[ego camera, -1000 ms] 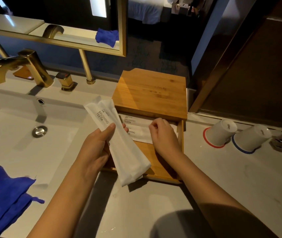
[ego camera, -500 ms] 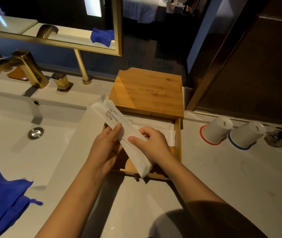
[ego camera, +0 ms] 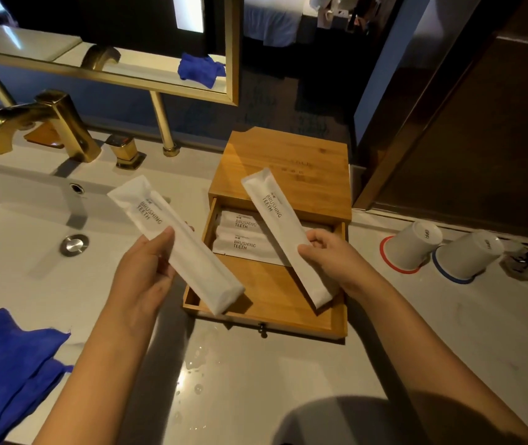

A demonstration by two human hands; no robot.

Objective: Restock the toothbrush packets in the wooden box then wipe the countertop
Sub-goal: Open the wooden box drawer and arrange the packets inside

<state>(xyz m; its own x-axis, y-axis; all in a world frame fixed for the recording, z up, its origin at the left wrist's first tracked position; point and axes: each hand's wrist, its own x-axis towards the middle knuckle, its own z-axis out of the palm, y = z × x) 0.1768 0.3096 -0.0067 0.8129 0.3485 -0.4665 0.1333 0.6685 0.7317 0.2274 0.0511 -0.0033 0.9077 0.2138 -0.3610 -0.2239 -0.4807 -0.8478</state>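
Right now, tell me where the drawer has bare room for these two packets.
The drawer floor is bare between the two stored packets at the back and the front wall with the knob. The back is crowded.

I saw each hand, left and right, gripping one white paper toothbrush packet above the open wooden box drawer.

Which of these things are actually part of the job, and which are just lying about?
Job: packets in left hand and right hand, packets in drawer, wooden box, blue cloth, countertop.
Lying about: two upturned cups, faucet.
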